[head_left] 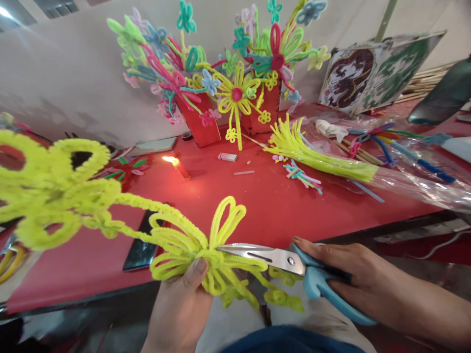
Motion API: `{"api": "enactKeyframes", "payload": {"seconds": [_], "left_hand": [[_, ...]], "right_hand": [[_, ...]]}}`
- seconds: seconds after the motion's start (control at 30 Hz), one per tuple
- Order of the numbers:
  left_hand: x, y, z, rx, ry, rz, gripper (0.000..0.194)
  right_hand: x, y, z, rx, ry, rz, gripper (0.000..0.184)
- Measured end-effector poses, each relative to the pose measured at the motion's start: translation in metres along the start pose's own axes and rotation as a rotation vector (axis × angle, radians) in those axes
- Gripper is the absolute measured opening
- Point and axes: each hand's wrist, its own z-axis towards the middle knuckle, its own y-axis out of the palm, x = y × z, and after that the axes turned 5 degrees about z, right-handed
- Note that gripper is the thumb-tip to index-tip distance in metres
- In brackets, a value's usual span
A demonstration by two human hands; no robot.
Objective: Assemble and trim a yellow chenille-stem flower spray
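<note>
My left hand [182, 306] pinches a yellow pipe-cleaner flower [180, 228] near its middle, thumb on top, above the table's front edge. Twisted stems run left from it to a big looped yellow blossom [59, 191], close to the camera and partly cut off by the view. Smaller yellow pieces hang at the lower right. In my right hand [353, 274] is a pair of scissors [287, 260] with light blue handles. The blades look closed or nearly so, and their tip touches the flower's centre just beside my left thumb.
A lit red candle [180, 170] stands on the red table [206, 196]. Behind it, red boxes [200, 120] hold colourful pipe-cleaner flowers. A bundle of yellow pipe cleaners [324, 157] lies right, by plastic wrapping. A phone [142, 250] lies partly beneath the stems; a dark bottle [441, 95] is far right.
</note>
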Motion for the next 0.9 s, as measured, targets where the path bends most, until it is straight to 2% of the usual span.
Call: {"api": "enactKeyframes", "payload": {"seconds": [0.1, 0.23, 0.57, 0.77, 0.9], "left_hand": [[0.000, 0.000, 0.001, -0.018, -0.019, 0.011, 0.039], [0.000, 0.001, 0.003, -0.022, -0.056, 0.019, 0.037], [0.002, 0.006, 0.002, 0.010, -0.053, 0.004, 0.037], [0.004, 0.011, 0.004, 0.036, -0.102, -0.014, 0.031], [0.006, 0.010, 0.003, 0.029, -0.133, -0.011, 0.019]], "right_hand": [[-0.001, -0.002, 0.001, 0.061, -0.027, -0.057, 0.047], [0.001, -0.005, 0.001, 0.101, -0.043, -0.136, 0.051], [0.000, -0.006, 0.001, 0.084, -0.055, -0.113, 0.050], [0.003, -0.009, 0.000, 0.038, 0.034, -0.051, 0.053], [0.008, -0.008, -0.001, 0.112, -0.037, -0.163, 0.050]]}}
